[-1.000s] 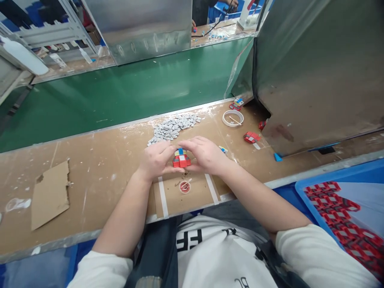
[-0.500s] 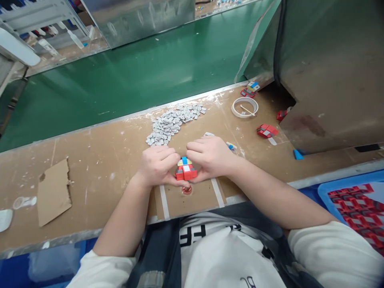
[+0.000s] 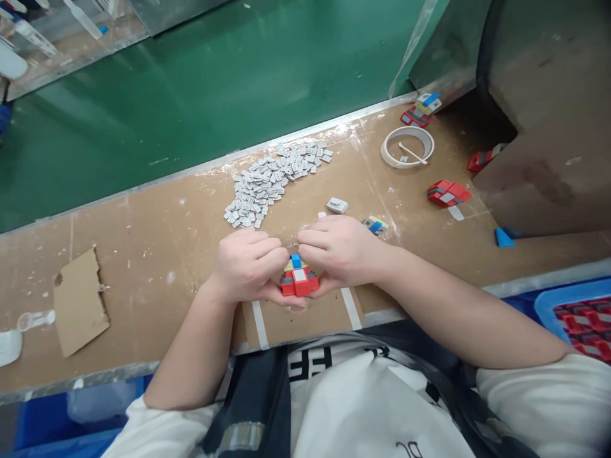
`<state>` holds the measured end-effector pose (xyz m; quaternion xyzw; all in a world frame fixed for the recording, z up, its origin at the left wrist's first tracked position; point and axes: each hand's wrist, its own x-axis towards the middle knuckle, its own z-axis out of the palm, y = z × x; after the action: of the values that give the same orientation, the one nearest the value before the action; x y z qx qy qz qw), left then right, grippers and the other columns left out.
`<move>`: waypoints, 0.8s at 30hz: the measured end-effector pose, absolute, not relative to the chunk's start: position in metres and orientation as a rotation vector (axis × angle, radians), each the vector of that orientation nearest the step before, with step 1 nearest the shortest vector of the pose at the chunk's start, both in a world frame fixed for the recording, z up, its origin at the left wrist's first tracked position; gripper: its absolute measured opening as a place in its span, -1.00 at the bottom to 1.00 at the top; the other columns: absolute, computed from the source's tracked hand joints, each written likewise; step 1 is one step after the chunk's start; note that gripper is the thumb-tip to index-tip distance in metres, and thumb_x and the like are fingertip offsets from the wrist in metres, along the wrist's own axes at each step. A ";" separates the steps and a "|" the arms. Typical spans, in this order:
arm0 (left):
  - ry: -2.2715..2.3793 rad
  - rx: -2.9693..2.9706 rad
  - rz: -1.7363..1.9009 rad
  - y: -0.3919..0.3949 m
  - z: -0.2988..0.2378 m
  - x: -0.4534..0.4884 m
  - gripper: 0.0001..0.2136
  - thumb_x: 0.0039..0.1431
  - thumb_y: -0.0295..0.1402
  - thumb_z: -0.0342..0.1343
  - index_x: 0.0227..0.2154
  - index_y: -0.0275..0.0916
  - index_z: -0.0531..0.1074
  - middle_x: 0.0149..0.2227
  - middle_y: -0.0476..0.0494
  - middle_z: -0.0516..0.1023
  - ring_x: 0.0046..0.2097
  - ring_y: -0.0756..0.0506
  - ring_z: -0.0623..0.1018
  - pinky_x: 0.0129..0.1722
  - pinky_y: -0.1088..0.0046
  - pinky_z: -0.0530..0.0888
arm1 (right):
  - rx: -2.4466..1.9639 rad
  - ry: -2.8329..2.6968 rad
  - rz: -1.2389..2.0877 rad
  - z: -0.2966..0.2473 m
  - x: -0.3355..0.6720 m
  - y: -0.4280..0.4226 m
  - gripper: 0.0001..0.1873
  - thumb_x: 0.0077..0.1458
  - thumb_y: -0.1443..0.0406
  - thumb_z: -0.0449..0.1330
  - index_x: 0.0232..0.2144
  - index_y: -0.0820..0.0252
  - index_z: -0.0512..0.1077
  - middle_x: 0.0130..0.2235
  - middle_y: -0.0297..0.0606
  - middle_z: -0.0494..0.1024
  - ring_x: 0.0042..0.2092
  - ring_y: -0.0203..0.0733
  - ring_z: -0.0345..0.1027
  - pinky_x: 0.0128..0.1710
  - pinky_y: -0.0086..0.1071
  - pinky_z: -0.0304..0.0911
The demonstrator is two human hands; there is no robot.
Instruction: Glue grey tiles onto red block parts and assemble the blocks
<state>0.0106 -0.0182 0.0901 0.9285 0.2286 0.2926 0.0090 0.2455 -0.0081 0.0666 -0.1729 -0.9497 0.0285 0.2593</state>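
Observation:
Between both hands is a small red plastic toy piece (image 3: 299, 283) with a white patch, grey sides and a blue and yellow top. My left hand (image 3: 251, 267) is closed on its left side, thumb underneath. My right hand (image 3: 337, 251) grips its right side in the same way, fingers curled over the top. The fingers hide part of the toy piece. It is held just above a cardboard patch (image 3: 305, 321) with white tape strips at the table's front edge. Close behind my right hand lie a small grey-white block (image 3: 337, 205) and a blue, yellow and grey piece (image 3: 376, 224).
A pile of small grey tiles (image 3: 267, 184) spreads behind the hands. To the right are a white ring (image 3: 386, 152) with a stick in it, red toy pieces (image 3: 449, 193), a blue wedge (image 3: 503, 238) and a metal box (image 3: 548, 140). Torn cardboard (image 3: 81, 302) lies left.
The camera view has shifted downward and slightly turned. Both hands keep hold of the toy piece, whose top is now more covered by the fingers. The grey-white block behind my right hand now shows.

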 end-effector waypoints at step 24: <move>0.677 2.807 0.797 -0.022 0.083 0.010 -0.32 0.25 0.41 0.00 -0.59 -0.14 0.18 -0.60 0.02 0.18 -0.56 -0.04 0.14 -0.49 0.27 0.03 | -0.362 -2.552 0.138 0.075 0.251 -0.014 -0.49 0.44 -0.05 -0.03 -0.40 0.14 0.41 -0.41 -0.28 0.39 -0.39 -0.18 0.19 -0.36 -0.26 -0.04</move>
<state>0.0104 -0.0217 0.0827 0.9346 0.2254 0.2654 0.0732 0.2511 -0.0136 0.0747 -0.1347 -0.9501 0.0514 0.2767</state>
